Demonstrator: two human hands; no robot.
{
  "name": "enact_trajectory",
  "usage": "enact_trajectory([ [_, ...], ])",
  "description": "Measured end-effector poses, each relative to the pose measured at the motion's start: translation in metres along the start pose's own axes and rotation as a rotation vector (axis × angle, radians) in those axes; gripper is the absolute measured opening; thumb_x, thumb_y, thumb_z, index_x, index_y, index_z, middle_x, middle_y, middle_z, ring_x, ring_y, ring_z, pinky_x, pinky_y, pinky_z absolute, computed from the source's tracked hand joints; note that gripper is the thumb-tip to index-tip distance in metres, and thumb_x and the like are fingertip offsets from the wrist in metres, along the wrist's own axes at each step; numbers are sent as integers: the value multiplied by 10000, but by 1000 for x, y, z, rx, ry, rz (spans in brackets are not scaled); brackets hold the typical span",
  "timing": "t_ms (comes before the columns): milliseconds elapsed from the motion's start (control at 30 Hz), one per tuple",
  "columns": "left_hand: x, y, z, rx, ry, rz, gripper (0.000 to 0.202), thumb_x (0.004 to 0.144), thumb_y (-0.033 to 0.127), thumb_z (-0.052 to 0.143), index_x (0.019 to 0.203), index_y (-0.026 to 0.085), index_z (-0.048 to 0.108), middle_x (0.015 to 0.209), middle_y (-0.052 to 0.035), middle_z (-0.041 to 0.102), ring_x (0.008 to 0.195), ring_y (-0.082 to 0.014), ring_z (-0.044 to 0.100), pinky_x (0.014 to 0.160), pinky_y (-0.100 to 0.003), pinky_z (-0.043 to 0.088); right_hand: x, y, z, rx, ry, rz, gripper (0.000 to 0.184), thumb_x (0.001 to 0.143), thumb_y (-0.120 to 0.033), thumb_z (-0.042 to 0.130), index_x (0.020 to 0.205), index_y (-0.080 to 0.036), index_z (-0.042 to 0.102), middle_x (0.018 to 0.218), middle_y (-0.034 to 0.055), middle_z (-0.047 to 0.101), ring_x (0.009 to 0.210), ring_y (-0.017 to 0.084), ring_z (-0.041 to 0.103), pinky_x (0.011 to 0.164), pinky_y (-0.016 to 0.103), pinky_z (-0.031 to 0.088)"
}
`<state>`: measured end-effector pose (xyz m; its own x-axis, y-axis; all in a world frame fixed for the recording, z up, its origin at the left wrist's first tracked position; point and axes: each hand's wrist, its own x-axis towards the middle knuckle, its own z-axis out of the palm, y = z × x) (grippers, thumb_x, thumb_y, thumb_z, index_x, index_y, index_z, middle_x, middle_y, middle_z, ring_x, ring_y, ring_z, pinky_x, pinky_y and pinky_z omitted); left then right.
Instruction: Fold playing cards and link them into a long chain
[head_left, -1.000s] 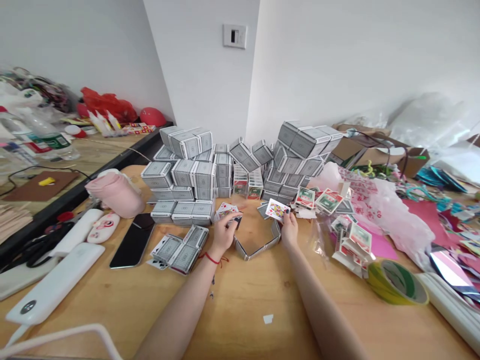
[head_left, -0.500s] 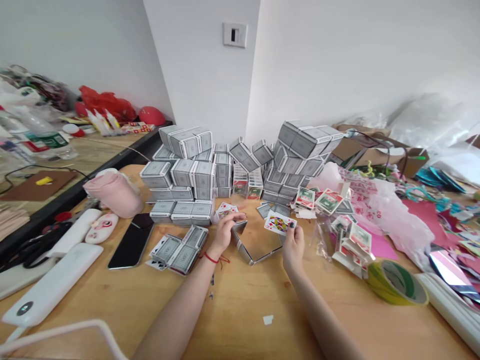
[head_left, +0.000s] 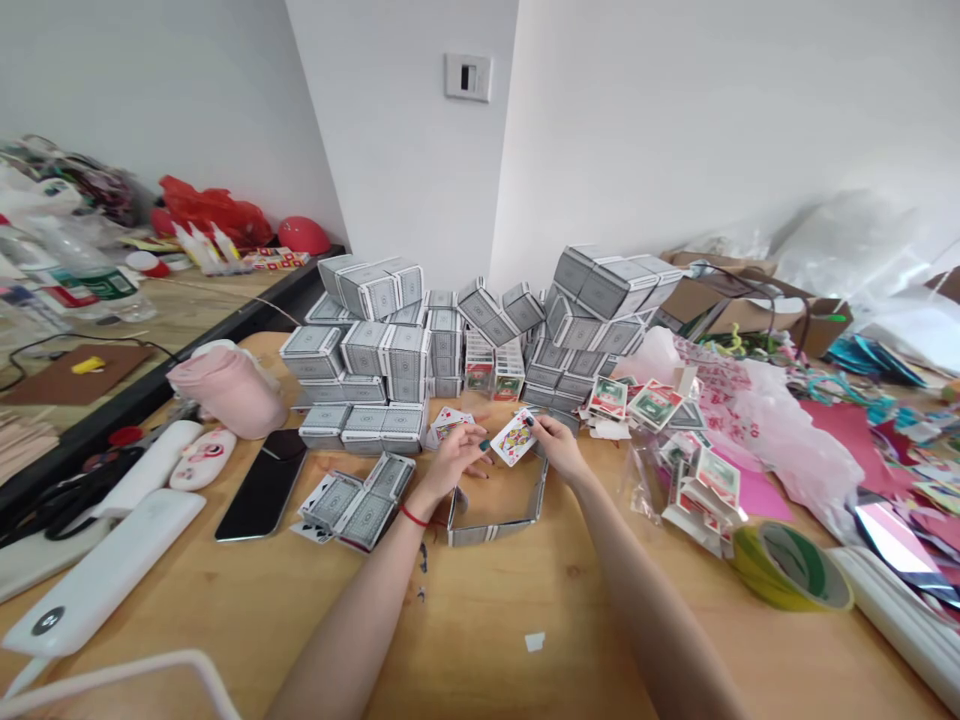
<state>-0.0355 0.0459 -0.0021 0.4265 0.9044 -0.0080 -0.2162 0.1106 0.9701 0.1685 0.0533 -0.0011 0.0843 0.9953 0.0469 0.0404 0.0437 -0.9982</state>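
Note:
My right hand point(head_left: 556, 447) pinches a face-up playing card point(head_left: 513, 440) with a red diamond picture, held tilted above a low open frame of joined playing cards point(head_left: 491, 533). My left hand point(head_left: 456, 458) is at the frame's far left corner, fingers apart, its tips close to the held card. Whether it touches the frame I cannot tell. Behind it lie loose face-up cards point(head_left: 448, 422). To its left sits a bundle of grey-backed cards point(head_left: 367, 505).
Stacked grey card blocks stand at the left point(head_left: 386, 350) and right point(head_left: 607, 285) along the wall. A phone point(head_left: 261, 487) and pink pouch point(head_left: 229, 385) lie left. Opened card boxes point(head_left: 709, 480), yellow tape point(head_left: 791, 567) and plastic bags point(head_left: 795, 430) crowd the right.
My right hand has moved left with the card, turning it over the frame. The frame has shifted slightly left and turned, its near side now facing me. My left hand's fingers have spread.

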Motion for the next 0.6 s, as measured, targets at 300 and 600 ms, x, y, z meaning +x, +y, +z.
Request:
enact_trajectory([
  [300,7,-11,1,249,256,205,56,662,217,593,684,169,573,694,-8,610,653,-137,578,609,-260,482,-5,-6,23,161,69,-52,329,711,-453,542,872,-184,641,895,54,663,875,215,581,804,342,411],
  [600,11,-16,-8,213,451,311,185,700,235,576,867,158,583,904,-56,631,856,-181,593,801,-320,447,-27,-2,18,96,21,-43,343,635,-243,576,973,-216,631,1049,38,633,1015,221,537,910,356,355],
])
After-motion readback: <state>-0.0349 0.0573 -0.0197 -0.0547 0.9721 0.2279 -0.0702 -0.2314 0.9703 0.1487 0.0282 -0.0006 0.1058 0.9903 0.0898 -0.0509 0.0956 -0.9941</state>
